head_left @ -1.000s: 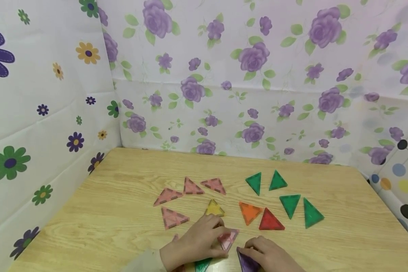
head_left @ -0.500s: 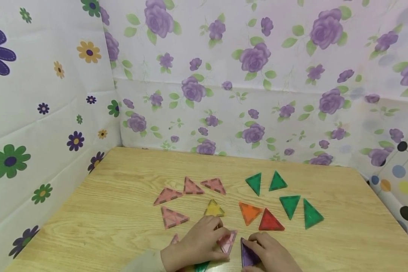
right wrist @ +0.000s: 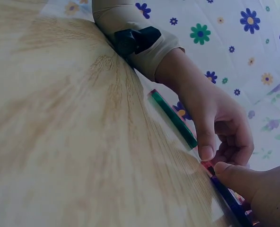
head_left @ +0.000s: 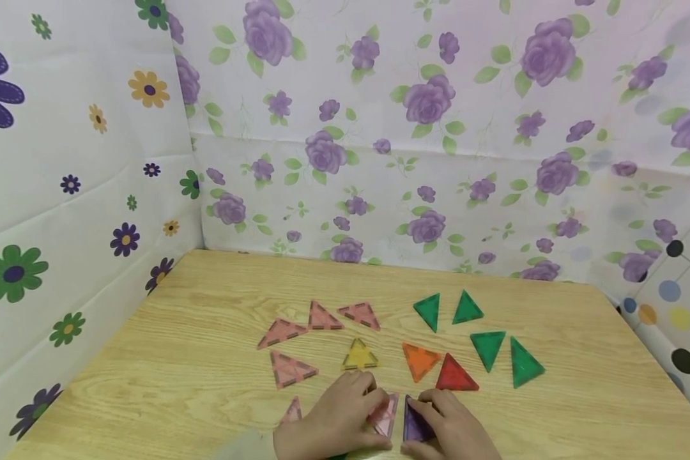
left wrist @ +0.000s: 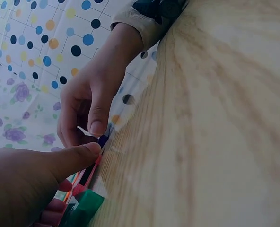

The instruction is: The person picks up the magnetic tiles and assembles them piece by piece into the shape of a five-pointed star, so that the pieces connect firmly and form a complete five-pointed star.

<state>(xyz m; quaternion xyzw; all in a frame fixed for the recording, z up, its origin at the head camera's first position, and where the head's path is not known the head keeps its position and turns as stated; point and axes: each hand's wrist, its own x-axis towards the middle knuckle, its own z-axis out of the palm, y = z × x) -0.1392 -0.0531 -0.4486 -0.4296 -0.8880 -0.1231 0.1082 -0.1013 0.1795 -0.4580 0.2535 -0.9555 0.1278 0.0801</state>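
Observation:
Curled fingers and thumb of my left hand [head_left: 336, 418] grip a pink triangular tile [head_left: 385, 418] near the table's front edge. Just to its right, my right hand [head_left: 454, 425] pinches a purple triangular tile [head_left: 416, 425] by its edges. A narrow gap separates the two tiles in the head view. Under the left hand lies a green tile [left wrist: 85, 208], mostly hidden in the head view. In the right wrist view, the green tile [right wrist: 173, 118] lies beside the left hand [right wrist: 220, 118], and the purple tile [right wrist: 230, 201] is under the right thumb.
Several pink tiles [head_left: 290, 368] lie left and behind the hands. A yellow triangle [head_left: 359, 356] is behind the left hand; orange [head_left: 420, 361] and red [head_left: 456, 374] ones are behind the right. Several green triangles [head_left: 487, 348] lie farther right. Patterned cloth [head_left: 379, 191] hangs beyond the table.
My right hand has turned the purple tile more upright and brought it closer to the pink one. The left hand, still gripping the pink tile, has moved slightly toward the front edge.

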